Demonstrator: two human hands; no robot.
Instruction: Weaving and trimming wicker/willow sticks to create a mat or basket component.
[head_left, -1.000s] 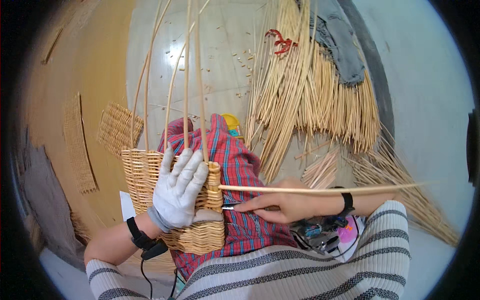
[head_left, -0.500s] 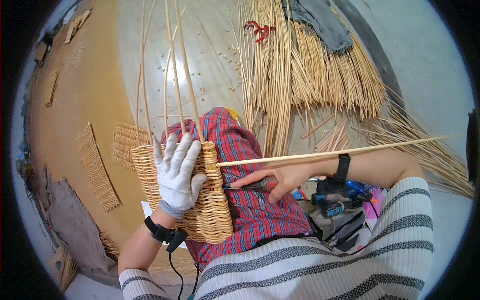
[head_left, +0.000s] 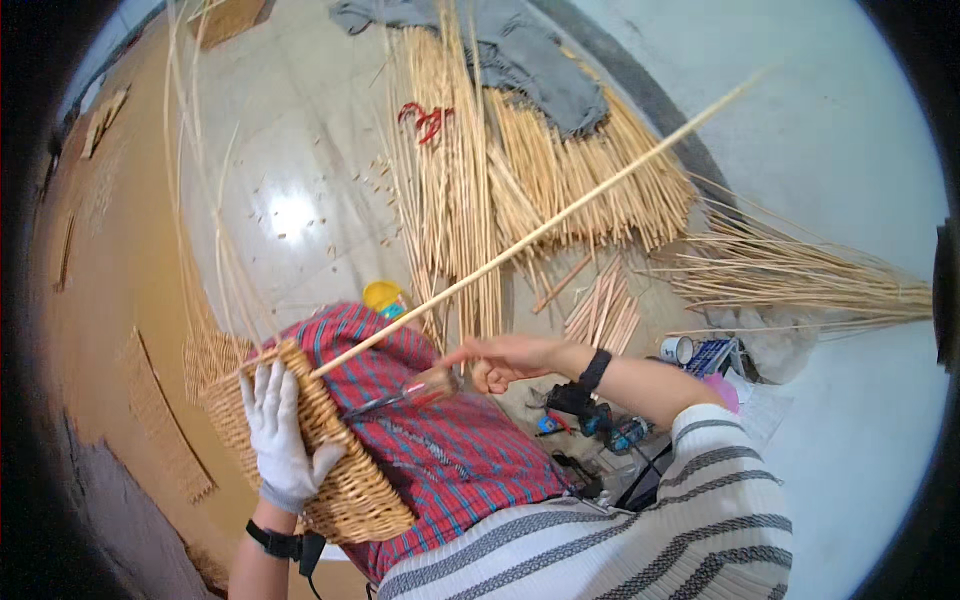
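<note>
A woven wicker panel rests tilted across my lap, with several upright canes rising from its top edge. A long pale rod sticks out of its right edge and slants up to the right. My left hand, in a white glove, lies flat over the weave with fingers stretched and thumb apart. Beside the panel's right edge, my bare right hand is closed round the handle of an awl-like tool. Its slim dark shaft points toward the weave; motion blur hides the exact tip.
Bundles of canes cover the floor ahead, with a grey cloth and red-handled cutters on them. More canes lie right. A yellow tub stands past my knee. Power tools sit at my right. Woven strips lie left.
The panel and my left hand have shifted left and down in view, and the panel has tilted. The pale rod now slants upward. My right hand has drawn the tool back from the panel.
</note>
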